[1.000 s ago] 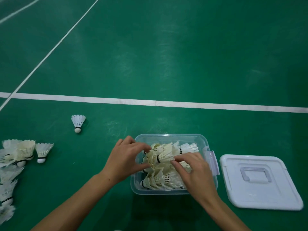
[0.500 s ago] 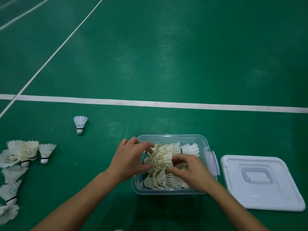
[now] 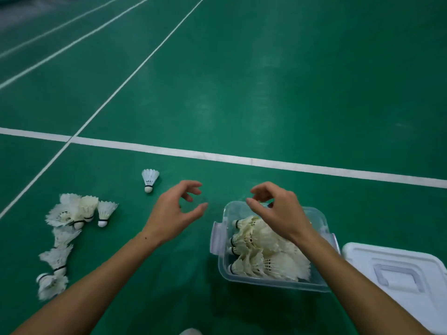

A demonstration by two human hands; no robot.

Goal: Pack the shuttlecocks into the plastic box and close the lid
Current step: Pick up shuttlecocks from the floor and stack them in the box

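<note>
Feathered shuttlecocks are the work items. A packed batch (image 3: 263,252) lies on its side in rows inside the clear plastic box (image 3: 278,284), which rests on the green court floor (image 3: 266,93). The white lid (image 3: 396,274) lies flat on the floor just beside the box, on its right, with the handle recess facing up; the box is not yet closed.

Items not yet packed: a loose cluster of shuttlecocks (image 3: 70,213) to the left, a trailing line of shuttlecocks (image 3: 55,262) nearer the person, and a single upright shuttlecock (image 3: 150,180) just beyond the left hand.

Hand state: the left hand (image 3: 174,213) hovers above the floor between the box and the loose cluster, fingers spread and curled, pinching nothing. The right hand (image 3: 278,211) hovers above the far end of the box, fingers likewise spread and curled, empty.

Handling judgement: each shuttlecock is very light. The feather skirt is fragile and crushes or bends easily; the rounded cork base is the firm part. Take hold at the cork or at the banded neck just above it, with light pressure only. Nest the items in a common direction so that the skirts do not deform, and keep the stack below the rim before fitting the lid.
</note>
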